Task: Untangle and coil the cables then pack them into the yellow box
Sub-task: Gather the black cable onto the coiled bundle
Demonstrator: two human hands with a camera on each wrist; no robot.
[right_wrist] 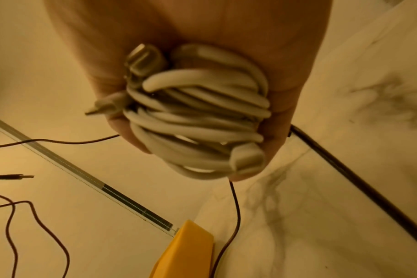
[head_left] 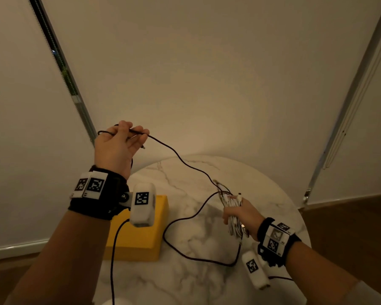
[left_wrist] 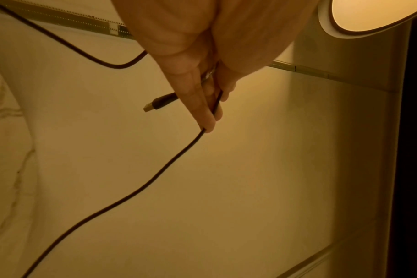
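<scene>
Head view: the left hand (head_left: 117, 148) is held up high, away from the surface (head_left: 207, 216). Its fingers (head_left: 139, 137) curl round the end of the dark cable (head_left: 180, 158). From there the cable runs down and to the right, to the right hand (head_left: 238, 213). That hand is low, near the surface, and squeezes the white bundle (head_left: 232, 208). The dark cable goes into the top of the bundle, so I think it is not free yet. More of it loops on the surface between the yellow box (head_left: 141, 236) and the right hand. The box sits under the left wrist, nearer the left hand.

Left wrist view: the fingers (left_wrist: 202, 105) pinch the dark cable (left_wrist: 141, 190). Its plug (left_wrist: 155, 105) sticks out just beside them. The cable hangs down and away.

Right wrist view: the fingers (right_wrist: 279, 131) wrap tight round the white bundle (right_wrist: 198, 120). The dark cable (right_wrist: 235, 212) drops from under the hand, past the box (right_wrist: 186, 252).
</scene>
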